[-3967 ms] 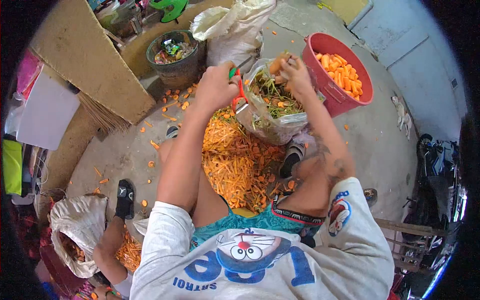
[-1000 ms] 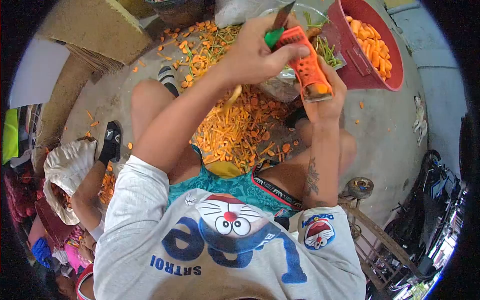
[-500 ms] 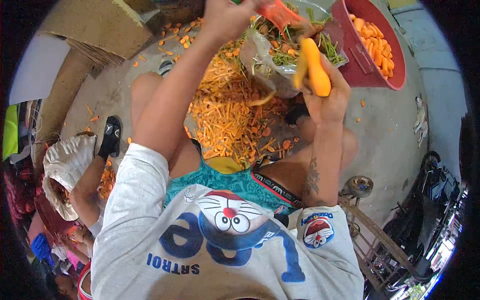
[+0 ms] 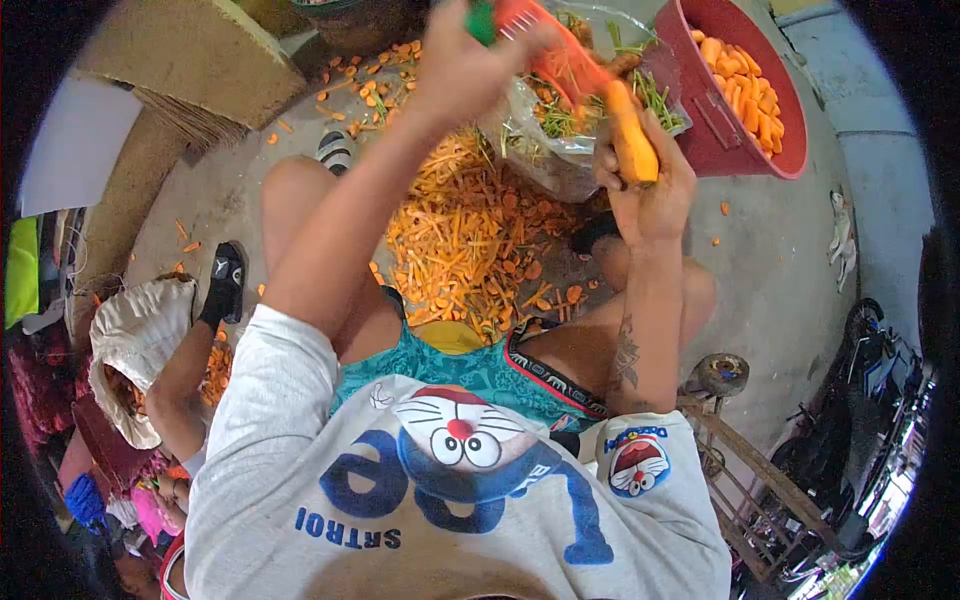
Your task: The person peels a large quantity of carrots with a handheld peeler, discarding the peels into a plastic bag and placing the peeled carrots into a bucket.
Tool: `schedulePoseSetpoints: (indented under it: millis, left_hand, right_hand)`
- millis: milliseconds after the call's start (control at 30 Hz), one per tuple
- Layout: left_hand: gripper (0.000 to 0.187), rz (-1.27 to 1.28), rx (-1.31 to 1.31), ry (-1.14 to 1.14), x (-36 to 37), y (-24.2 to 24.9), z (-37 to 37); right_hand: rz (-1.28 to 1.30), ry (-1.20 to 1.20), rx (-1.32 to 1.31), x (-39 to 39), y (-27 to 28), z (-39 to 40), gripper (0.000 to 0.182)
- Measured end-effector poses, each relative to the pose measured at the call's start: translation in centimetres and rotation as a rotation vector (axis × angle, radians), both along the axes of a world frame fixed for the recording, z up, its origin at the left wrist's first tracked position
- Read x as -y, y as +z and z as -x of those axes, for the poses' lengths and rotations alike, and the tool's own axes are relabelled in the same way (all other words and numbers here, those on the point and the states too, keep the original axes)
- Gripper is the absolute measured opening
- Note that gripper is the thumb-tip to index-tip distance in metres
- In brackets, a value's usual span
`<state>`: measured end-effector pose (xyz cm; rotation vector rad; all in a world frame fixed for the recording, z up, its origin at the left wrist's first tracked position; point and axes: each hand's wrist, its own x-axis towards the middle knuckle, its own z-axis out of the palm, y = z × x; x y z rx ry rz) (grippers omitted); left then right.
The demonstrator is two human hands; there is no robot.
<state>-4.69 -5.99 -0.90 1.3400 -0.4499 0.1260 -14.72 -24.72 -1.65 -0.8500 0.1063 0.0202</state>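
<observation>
At 9 o'clock of the view, a white sack (image 4: 135,340) lies open beside another person's leg (image 4: 190,370), unchanged from half a second ago. At 11 o'clock, cardboard (image 4: 190,50) rests on the concrete floor (image 4: 210,210), with carrot scraps (image 4: 375,85) scattered past it. At centre, a pile of carrot peelings (image 4: 470,235) covers the floor between the person's knees.

At 12 o'clock, the left hand (image 4: 465,65) is closed around the orange peeler (image 4: 545,45). Compared with half a second ago, the peeler blade now lies against the upper end of the carrot (image 4: 630,140); before, it stood clear above it. The right hand (image 4: 645,190) is clenched around the lower end of the carrot, holding it tilted upward at about 1 o'clock. The hands are apart, joined only through peeler and carrot.

Behind the carrot sits a clear plastic bag (image 4: 570,150) of green tops and trimmings. At 2 o'clock, a red tub (image 4: 715,135) holds peeled carrots (image 4: 745,85). At 4 o'clock, a wooden frame (image 4: 760,480) stands on the floor.
</observation>
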Motion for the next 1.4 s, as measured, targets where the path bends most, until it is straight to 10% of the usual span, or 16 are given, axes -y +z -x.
schedulePoseSetpoints:
  millis: [167,233,367,433,500,567,600,700,767,900,1067,1200,1400]
  left_hand:
    - [0.015,-0.113,0.030,-0.296,-0.7,-0.3,-0.4]
    - [0.014,-0.011,-0.057,0.011,-1.8,-0.5,-3.5]
    - [0.014,-0.010,-0.130,0.147,-0.3,-0.8,-0.9]
    - [0.015,-0.103,0.273,-0.281,0.5,0.0,1.6]
    - [0.016,0.175,0.149,-0.295,0.9,-0.4,1.3]
    - [0.015,-0.268,-0.206,-0.055,-1.7,1.5,-0.9]
    - [0.016,-0.146,0.105,0.021,-2.1,-1.5,-3.9]
    - [0.018,-0.003,-0.097,0.037,-1.5,-2.1,-2.9]
    - [0.017,-0.089,-0.065,0.076,0.5,-0.4,0.9]
    - [0.020,0.028,0.036,-0.362,-0.4,0.2,0.4]
    - [0.013,0.016,0.020,0.143,-0.8,-0.7,-1.9]
    - [0.018,-0.224,0.203,-0.100,1.0,0.0,2.9]
    - [0.014,-0.373,0.145,0.216,-1.5,-2.2,-3.7]
  right_hand:
    - [0.219,-0.359,-0.016,-0.5,-1.1,0.9,0.044]
    - [0.115,0.096,0.074,0.5,0.2,1.1,0.042]
    - [0.169,-0.092,-0.025,-0.1,0.3,0.6,0.043]
    - [0.225,-0.230,-0.015,-0.7,-0.1,0.1,0.042]
    - [0.281,-0.356,-0.019,-0.5,-0.3,0.6,0.041]
    - [0.187,0.039,0.081,0.8,0.2,1.3,0.048]
    - [0.184,0.037,0.086,1.2,0.0,1.2,0.048]
    - [-0.041,0.203,0.154,1.2,-0.3,0.2,0.047]
    - [0.126,-0.286,-0.141,-0.4,0.5,0.4,0.038]
    - [0.198,-0.175,-0.082,0.5,0.3,1.2,0.038]
    - [0.082,-0.019,-0.036,0.4,0.7,1.0,0.038]
    - [0.233,-0.365,-0.163,-0.8,1.1,0.4,0.040]
    - [0.149,0.061,0.071,0.5,0.3,1.0,0.033]
